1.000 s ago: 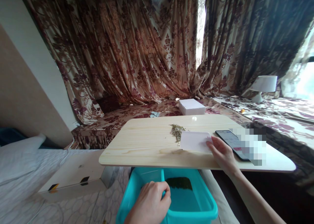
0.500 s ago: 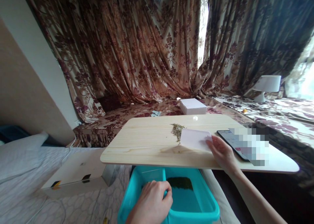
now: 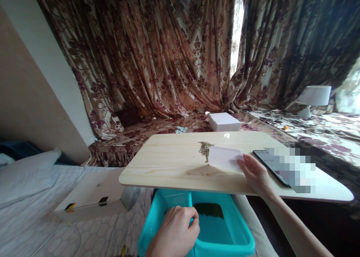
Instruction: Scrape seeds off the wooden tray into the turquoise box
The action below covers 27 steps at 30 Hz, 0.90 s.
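Between the thumb and fingers of my right hand (image 3: 257, 172) is a white card-like sheet (image 3: 226, 158), held tilted above the wooden tabletop (image 3: 165, 159). Its left edge is beside a small heap of dried greenish bits (image 3: 206, 149), partly covering it. My left hand (image 3: 180, 227) is closed, its fingers curled down over the divider of a turquoise bin (image 3: 236, 245); what they hold, if anything, is hidden. Dark green loose material (image 3: 209, 209) lies in the bin's right compartment. The left compartment is largely hidden by my left hand.
A phone (image 3: 271, 167), partly pixelated, lies right of my right hand. Behind the tabletop stands a white box (image 3: 224, 122). On the bed at left are a flat white carton (image 3: 92, 191) and a pillow (image 3: 28, 176). A lamp (image 3: 313, 95) stands at far right.
The whole view has shifted, so things appear slightly farther right. The white sheet tilts a little more, beside the heap. My left hand stays closed over the bin.
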### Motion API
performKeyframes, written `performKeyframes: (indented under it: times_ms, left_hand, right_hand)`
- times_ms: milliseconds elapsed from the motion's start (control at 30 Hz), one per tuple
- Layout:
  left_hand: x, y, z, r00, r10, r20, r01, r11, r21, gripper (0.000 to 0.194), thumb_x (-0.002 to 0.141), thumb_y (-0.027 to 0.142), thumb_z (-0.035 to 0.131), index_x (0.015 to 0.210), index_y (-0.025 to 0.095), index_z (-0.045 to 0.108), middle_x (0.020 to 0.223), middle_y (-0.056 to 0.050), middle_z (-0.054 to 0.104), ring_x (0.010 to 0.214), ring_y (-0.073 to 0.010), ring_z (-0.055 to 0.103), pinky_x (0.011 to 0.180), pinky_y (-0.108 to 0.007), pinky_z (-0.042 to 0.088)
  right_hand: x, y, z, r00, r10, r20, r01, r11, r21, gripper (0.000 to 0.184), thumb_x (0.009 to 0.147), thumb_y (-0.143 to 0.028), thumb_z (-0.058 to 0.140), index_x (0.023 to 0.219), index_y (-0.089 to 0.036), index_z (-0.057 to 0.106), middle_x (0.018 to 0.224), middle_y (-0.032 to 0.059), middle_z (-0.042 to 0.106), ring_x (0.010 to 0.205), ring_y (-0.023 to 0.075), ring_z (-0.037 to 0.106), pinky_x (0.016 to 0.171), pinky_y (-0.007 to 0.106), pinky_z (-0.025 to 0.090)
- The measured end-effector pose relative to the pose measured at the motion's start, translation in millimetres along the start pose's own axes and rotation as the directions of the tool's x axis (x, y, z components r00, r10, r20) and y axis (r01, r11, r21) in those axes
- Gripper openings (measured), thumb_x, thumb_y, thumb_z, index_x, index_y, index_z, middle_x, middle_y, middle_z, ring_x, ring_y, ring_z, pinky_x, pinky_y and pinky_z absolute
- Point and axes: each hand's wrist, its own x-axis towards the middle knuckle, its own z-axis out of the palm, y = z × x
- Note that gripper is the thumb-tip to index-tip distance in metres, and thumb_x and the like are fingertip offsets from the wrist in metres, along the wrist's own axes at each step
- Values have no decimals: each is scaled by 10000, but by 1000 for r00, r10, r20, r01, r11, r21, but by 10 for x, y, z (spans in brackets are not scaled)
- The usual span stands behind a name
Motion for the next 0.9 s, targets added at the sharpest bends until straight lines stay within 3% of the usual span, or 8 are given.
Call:
performKeyframes:
  times_ms: [600,900]
  left_hand:
    - [-11,27,-26,1000,13,-4,-13,1000,-11,296,874,269,401,915,259,694,944,-15,691,951,-198,583,808,-262,369]
    - [1,-6,1,1000,24,-15,-24,1000,-10,284,873,282,402,903,266,685,933,-4,690,941,-194,583,798,-262,367]
  right_hand:
    - [-20,-52,21,1000,-1,8,0,997,81,363,714,-546,692,910,-244,652,872,62,753,793,220,707,758,344,573]
    - [-27,-95,27,1000,-1,0,1,999,36,394,693,-567,696,891,-228,664,851,72,751,782,234,707,735,350,580]
